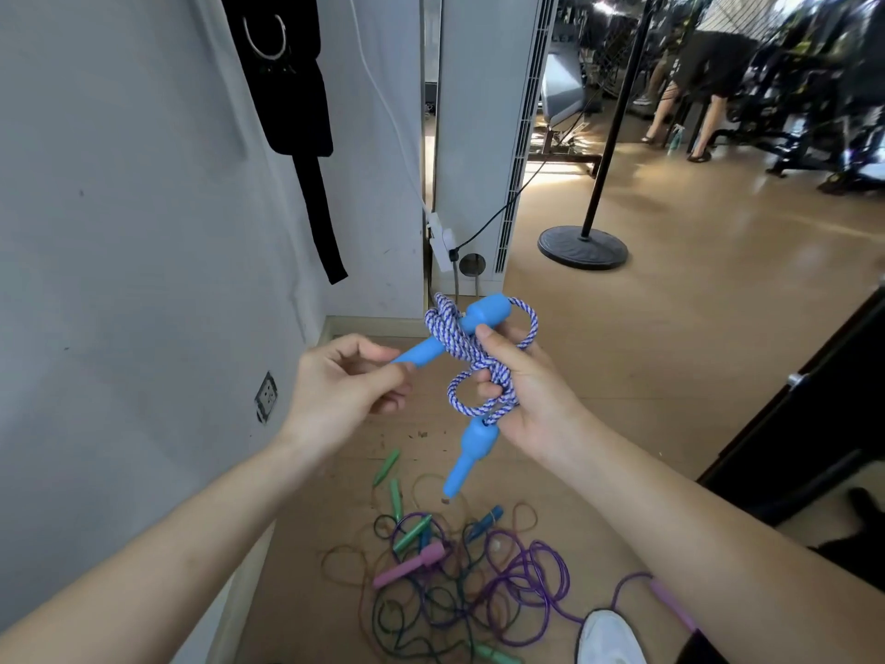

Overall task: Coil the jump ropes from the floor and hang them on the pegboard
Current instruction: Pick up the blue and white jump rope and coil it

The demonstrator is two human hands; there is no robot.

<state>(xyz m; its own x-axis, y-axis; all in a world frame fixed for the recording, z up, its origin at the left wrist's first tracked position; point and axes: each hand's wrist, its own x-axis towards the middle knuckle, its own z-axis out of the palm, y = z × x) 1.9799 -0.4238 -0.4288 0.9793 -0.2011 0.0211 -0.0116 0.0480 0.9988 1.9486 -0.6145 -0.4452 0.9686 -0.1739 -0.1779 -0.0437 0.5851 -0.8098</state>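
Gym floor (670,352) below, mid-frame the person's right hand (522,390) grips the coiled blue-white rope (471,361) while the left hand (345,381) pinches one blue handle (431,349) — likely tucking it to lock the coil — other ropes (459,577) tangled at lower centre.

Bright even daylight; glare on floor (565,172) upper right; wide-angle edge bending; background blurred.

Close wall (119,232) at left, tangled ropes (455,582) below, open floor (694,337) right.
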